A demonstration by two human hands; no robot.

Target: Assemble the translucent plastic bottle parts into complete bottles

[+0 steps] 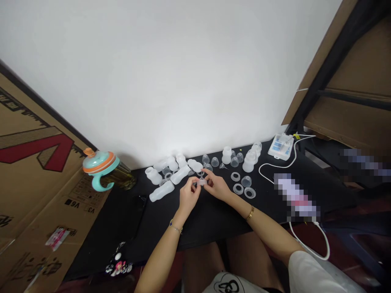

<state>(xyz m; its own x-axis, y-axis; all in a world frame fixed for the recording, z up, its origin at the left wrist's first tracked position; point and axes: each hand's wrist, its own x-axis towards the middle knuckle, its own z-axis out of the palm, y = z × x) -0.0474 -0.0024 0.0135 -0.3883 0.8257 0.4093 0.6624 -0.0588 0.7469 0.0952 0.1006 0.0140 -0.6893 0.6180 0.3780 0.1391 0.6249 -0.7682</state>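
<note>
Both hands meet over the black table, fingers closed on one small piece: a clear bottle nipple set in a collar ring (202, 182). My left hand (190, 193) pinches the ring's left side, and my right hand (217, 185) grips its right side and upper part. Just beyond the fingers lie white baby bottles (181, 175), some on their sides, some upright. To the right of my right hand are several loose collar rings (238, 189) and a clear dome cap (246, 181). More clear caps (215, 162) stand farther back.
A jug with a teal and orange lid (101, 162) stands at the left beside a cardboard box (36, 171). At the right are a white case (281, 146), a white cable (295, 156) and a blurred-out object (296, 197). A white wall (183, 81) rises behind the table.
</note>
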